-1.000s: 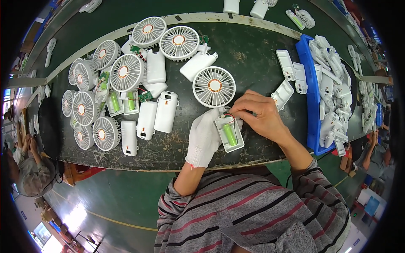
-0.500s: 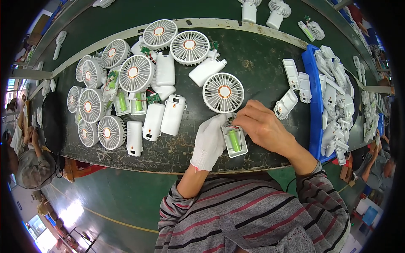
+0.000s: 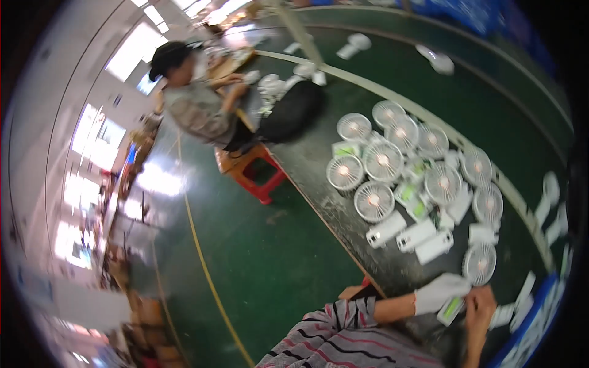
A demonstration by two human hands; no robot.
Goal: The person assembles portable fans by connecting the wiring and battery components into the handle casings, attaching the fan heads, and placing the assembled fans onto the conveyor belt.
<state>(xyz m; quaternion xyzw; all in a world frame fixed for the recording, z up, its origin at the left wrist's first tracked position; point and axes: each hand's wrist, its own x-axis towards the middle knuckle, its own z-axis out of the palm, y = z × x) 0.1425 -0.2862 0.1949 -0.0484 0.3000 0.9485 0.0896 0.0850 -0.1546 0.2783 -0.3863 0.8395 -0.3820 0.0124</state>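
Note:
My left hand [image 3: 440,293], in a white glove, is closed around the neck and handle of a white handheld fan [image 3: 479,265]. The fan's round grille points away from me. Its handle lies open, showing a green battery cell [image 3: 453,307] inside. My bare right hand [image 3: 481,306] is at the other side of the neck, fingers bent together against it. What those fingertips pinch is hidden and blurred. Beyond my hands lies a cluster of fans [image 3: 383,161], some with open handles and green circuit boards. Several closed white handles [image 3: 434,246] lie at its near side.
A blue bin [image 3: 540,319] stands at the lower right beside loose white shells [image 3: 502,315]. A black bag [image 3: 296,110] lies at the table's far end. A co-worker [image 3: 193,104] sits there near an orange-red stool [image 3: 254,175]. A pale rail [image 3: 423,113] edges the table.
The view has swung left and tilted, bringing the co-worker, floor and windows into sight. My hands now appear at the lower right, still at the same fan. The picture is more blurred.

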